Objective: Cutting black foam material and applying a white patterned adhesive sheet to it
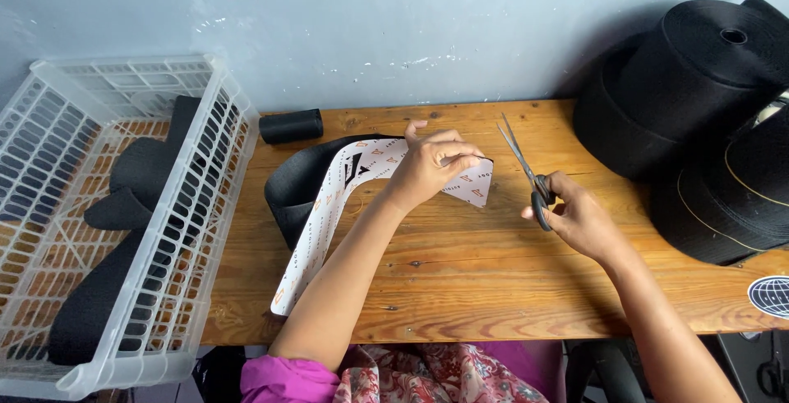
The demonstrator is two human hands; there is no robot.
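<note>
From the head camera, looking down on a wooden desk (460, 288) set against a pale blue-grey wall (370, 17), the left hand (431, 165) is closed on the upper end of a long white printed strip (329, 206), fingers curled over it where it folds near the middle of the desk. The strip is white with small orange marks and a black emblem, and it runs from that hand down and to the left, its lower end reaching close to the near edge of the desk. Under and behind the strip lies a curved piece of black webbing (292, 185), resting on the desk. The right hand (579, 218) grips a pair of scissors (526, 169) by the dark handles; the blades are shut or nearly so and point up and away toward the wall, just right of the folded end of the strip and apart from it. A small black roll (291, 126) lies by the wall at the back of the desk. To the far right stand large black rolls of webbing (690, 82), stacked and leaning, with another wide roll nearer the edge. On the left sits a white plastic basket (205, 198) with slotted walls, holding cut black webbing pieces (123, 198). A round sticker (771, 296) shows at the right edge of the desk. The person's pink sleeve (288, 378) appears at the bottom.
</note>
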